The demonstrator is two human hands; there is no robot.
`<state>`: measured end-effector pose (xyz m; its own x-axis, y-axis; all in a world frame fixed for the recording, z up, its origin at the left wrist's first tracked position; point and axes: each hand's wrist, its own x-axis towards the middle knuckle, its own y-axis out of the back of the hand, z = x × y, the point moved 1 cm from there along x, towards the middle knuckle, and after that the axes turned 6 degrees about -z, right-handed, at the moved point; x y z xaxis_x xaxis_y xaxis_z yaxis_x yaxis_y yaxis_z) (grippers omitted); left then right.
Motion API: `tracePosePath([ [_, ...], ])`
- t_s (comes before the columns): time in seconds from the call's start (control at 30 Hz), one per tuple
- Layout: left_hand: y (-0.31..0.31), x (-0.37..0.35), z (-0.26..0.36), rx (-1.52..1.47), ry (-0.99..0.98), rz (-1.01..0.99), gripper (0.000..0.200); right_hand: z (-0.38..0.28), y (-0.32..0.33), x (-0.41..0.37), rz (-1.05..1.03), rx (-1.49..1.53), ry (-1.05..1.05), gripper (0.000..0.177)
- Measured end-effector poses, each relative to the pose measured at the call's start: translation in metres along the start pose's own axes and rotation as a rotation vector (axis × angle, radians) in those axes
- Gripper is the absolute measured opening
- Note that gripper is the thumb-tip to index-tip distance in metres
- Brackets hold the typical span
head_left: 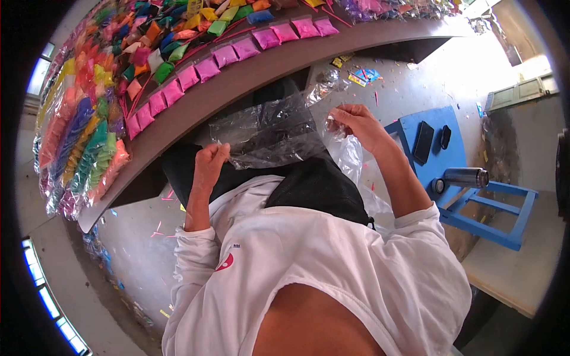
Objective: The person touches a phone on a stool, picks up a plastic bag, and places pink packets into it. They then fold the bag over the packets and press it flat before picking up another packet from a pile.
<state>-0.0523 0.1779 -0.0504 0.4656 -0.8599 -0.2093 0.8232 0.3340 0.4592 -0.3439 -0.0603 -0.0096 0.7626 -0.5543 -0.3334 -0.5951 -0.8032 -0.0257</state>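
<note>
A clear plastic bag is spread out above my lap, see-through over the dark cloth. My left hand pinches its near left edge between thumb and fingers. To the right, my right hand is closed in a pinch, with shiny clear plastic at its fingertips. More crumpled clear plastic hangs below that hand, beside my right thigh. Along the front edge of the table lies a row of small pink packets, beyond both hands.
The curved brown table holds heaps of colourful packets and long filled bags at left. On the right, a blue stool carries a black phone and a metal flask. Scraps litter the floor.
</note>
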Motion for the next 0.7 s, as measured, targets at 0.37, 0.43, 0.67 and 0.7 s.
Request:
tracePosePath([
  [0.37, -0.008, -0.008, -0.009, -0.361, -0.008, -0.09, 0.031, -0.002, -0.006, 0.003, -0.029, -0.148, 0.117, 0.029],
  [0.43, -0.007, -0.006, -0.009, -0.361, -0.064, -0.07, 0.032, -0.01, -0.005, 0.003, -0.025, -0.219, 0.15, 0.036],
  [0.67, -0.007, -0.01, 0.012, -0.243, -0.171, -0.06, 0.032, -0.022, 0.01, 0.035, 0.127, -0.332, 0.075, 0.026],
  [0.7, -0.004, -0.009, 0.014, -0.206, -0.189, -0.059, 0.032, -0.025, 0.006, 0.035, 0.26, -0.216, 0.15, 0.019],
])
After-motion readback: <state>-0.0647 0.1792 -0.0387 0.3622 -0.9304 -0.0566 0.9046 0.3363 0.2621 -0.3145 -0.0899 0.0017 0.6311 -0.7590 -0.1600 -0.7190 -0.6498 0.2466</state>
